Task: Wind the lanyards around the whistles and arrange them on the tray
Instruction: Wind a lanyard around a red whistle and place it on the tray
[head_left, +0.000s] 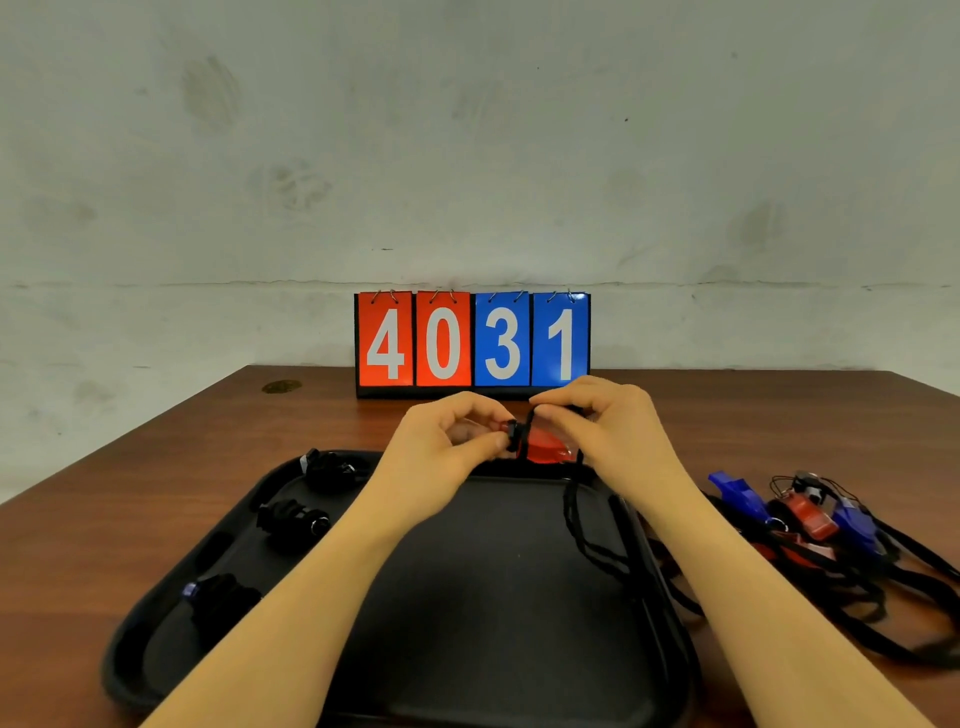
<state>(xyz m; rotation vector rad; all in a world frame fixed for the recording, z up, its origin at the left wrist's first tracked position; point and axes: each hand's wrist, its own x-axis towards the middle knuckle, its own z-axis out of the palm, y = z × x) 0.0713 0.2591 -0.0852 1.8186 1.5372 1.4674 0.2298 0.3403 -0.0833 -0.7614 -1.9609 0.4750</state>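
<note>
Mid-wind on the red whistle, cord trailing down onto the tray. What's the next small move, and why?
Probably another turn: the right hand should carry the black lanyard round the red whistle while the left hand pinches its end. Most of the cord hangs loose over the tray, where three wound whistles lie at left.

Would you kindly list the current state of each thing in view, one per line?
Left hand: pinches the red whistle's black clip end.
Right hand: pinches the lanyard above the whistle.
Red whistle: held above the tray's far edge, partly wound.
Lanyard: loose tail hanging onto the tray.
Tray: three wound whistles along its left side.
Unwound whistles: tangled pile right of the tray.
Scoreboard: upright, reads 4031.
</note>
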